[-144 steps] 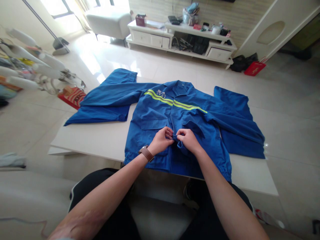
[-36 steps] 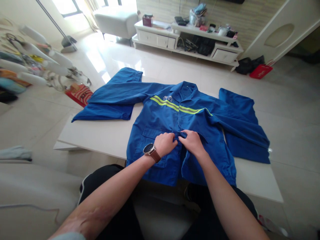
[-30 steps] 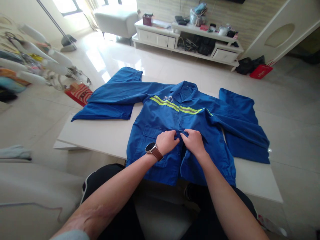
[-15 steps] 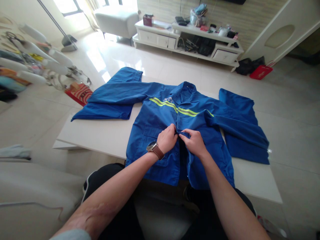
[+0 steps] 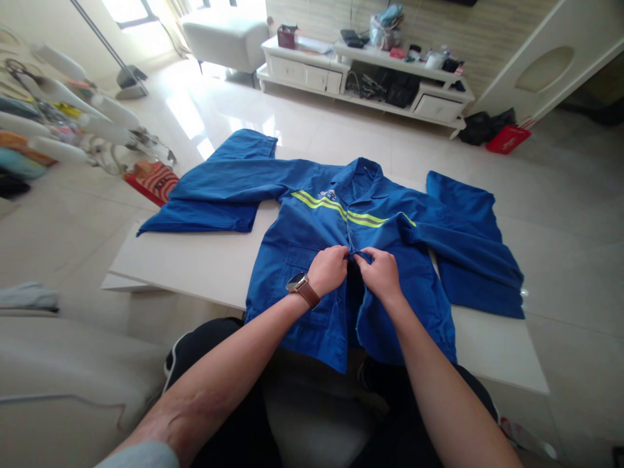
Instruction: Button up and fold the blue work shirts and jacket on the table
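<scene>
Blue jacket (image 5: 312,227), stripes (image 5: 319,201) yellow, perhaps grey

Jacket (image 5: 316,227) lying across a counter (image 5: 195,263), collar (image 5: 347,174) toward the far side. Behind it, on the floor (image 5: 312,130), stands a TV cabinet (image 5: 292,77), with an upholstered seat (image 5: 227,42) to its left and a carrier bag (image 5: 508,139) to its right.

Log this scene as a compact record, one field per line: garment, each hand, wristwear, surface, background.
Garment: blue jacket, front up, yellow-green stripe across the chest
Left hand: fingers closed at the jacket's front opening, tips partly hidden
Right hand: pinching the facing front edge
Front: gaps open below the hands
Wristwear: watch, left wrist
Surface: white table, under the jacket
Background: white cabinet, red bag on the floor
</scene>
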Motion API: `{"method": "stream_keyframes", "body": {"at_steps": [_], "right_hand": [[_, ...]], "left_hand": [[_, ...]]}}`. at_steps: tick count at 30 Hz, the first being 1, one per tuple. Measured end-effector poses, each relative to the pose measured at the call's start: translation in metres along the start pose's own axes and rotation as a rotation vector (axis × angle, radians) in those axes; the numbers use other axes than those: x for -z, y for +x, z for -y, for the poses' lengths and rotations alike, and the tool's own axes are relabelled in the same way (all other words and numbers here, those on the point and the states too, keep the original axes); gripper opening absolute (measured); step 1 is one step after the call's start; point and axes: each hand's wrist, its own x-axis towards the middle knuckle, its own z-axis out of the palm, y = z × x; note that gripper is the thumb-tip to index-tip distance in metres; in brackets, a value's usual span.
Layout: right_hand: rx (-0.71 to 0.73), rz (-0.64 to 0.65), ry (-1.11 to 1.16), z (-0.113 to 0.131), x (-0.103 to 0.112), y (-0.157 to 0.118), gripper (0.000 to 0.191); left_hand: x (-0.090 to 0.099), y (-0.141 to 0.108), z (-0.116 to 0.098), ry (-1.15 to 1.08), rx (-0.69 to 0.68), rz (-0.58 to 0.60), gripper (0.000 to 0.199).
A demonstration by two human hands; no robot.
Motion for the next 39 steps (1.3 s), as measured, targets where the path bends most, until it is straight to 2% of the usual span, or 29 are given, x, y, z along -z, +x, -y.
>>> {"method": "stream_keyframes", "body": {"at_steps": [4,9,13,17,19,21,25,26,27,32,36,39], "right_hand": [[-0.013,-0.006,-0.078,0.002,-0.001,-0.001,0.028],[-0.100,-0.006,-0.221,0.001,-0.002,0.003,0.030],[-0.041,0.007,-0.153,0.002,0.001,0.005,0.027],[0.036,0.022,-0.046,0.003,0.005,0.003,0.049],[0.021,0.057,-0.074,0.002,0.006,0.003,0.048],[-0.011,0.161,-0.146,-0.001,0.007,0.004,0.038],[-0.091,0.636,-0.209,-0.009,0.013,0.005,0.033],[-0.105,0.697,-0.226,-0.011,0.016,0.005,0.034],[-0.115,0.703,-0.255,-0.011,0.018,0.005,0.035],[-0.126,0.398,-0.420,-0.006,0.013,0.002,0.033],[0.069,0.229,-0.478,0.002,-0.005,-0.001,0.022],[0.132,0.195,-0.503,0.004,-0.012,0.000,0.015]], "left_hand": [[0.000,-0.001,-0.002,0.004,0.012,0.012,0.024],[0.002,-0.009,-0.005,-0.001,-0.009,0.034,0.025],[0.004,-0.013,-0.002,0.039,0.037,0.073,0.025],[0.001,-0.012,0.006,0.126,0.031,0.156,0.023],[-0.002,-0.012,0.009,0.194,0.018,0.201,0.022],[-0.006,-0.013,0.011,0.253,0.005,0.236,0.022],[-0.012,-0.014,0.015,0.303,0.002,0.294,0.022],[-0.013,-0.015,0.016,0.310,0.001,0.303,0.023],[-0.014,-0.015,0.016,0.316,-0.004,0.310,0.023],[-0.016,-0.014,0.015,0.338,-0.072,0.353,0.025],[-0.016,-0.013,0.012,0.351,-0.113,0.401,0.027],[-0.015,-0.014,0.010,0.361,-0.120,0.418,0.027]]}}
